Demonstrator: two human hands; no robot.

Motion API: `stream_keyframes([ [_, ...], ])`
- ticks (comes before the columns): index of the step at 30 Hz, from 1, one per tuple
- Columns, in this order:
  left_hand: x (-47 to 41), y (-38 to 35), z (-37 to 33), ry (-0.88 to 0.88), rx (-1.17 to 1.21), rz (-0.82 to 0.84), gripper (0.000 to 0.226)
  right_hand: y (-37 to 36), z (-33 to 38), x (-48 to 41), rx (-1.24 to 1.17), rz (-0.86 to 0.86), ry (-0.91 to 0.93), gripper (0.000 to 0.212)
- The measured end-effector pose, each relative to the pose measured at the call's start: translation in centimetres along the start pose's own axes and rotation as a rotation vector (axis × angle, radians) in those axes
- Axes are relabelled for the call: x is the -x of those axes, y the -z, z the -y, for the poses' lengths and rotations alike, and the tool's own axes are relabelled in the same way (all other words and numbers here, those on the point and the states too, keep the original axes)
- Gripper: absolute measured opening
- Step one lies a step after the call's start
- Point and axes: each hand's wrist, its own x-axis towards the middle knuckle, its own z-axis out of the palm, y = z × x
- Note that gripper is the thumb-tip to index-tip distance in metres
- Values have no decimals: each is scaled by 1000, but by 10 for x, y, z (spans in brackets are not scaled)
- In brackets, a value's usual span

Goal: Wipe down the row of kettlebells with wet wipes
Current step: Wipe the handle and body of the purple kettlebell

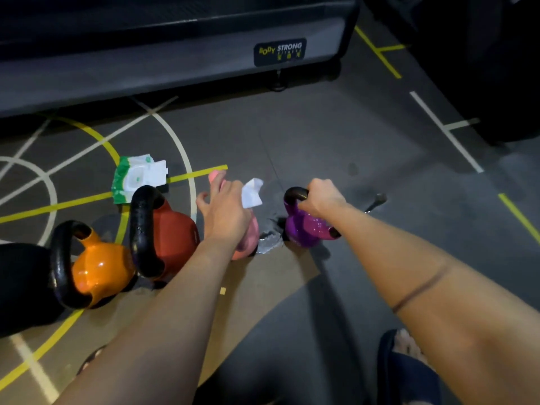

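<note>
A row of kettlebells stands on the gym floor: orange [99,267], red [172,232], pink [248,241] and purple [304,229]. My left hand [225,209] hovers over the pink kettlebell and covers most of it, with a white wet wipe [252,194] held between its fingers. Its thumb and forefinger are spread above the pink handle [216,177]. My right hand [323,198] grips the black handle of the purple kettlebell. A green and white wet wipe pack [137,178] lies on the floor behind the red kettlebell.
A grey exercise machine base [175,59] runs along the back. A wet patch [270,241] shines on the floor between the pink and purple kettlebells. A dark object [20,287] sits at far left. My sandalled foot [409,363] is at lower right.
</note>
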Motion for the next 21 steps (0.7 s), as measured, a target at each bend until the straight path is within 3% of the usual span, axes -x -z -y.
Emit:
stream_keyframes([
  [9,3,5,-3,-26,-157,53,34,-6,-30,-2,-55,23,-43,29],
  [12,6,4,-7,-133,-255,-62,45,1,-22,-2,7,103,53,51],
  [15,8,-6,-13,-278,-186,-148,48,16,-23,1,-70,68,177,76],
  [17,8,-10,-23,-284,-72,-139,45,28,-32,8,-136,-46,217,68],
  [19,8,-16,-35,-225,52,-95,36,37,-45,21,-258,-149,216,47],
  [21,8,-22,-49,-152,252,-14,20,45,-53,39,-486,-151,167,34],
])
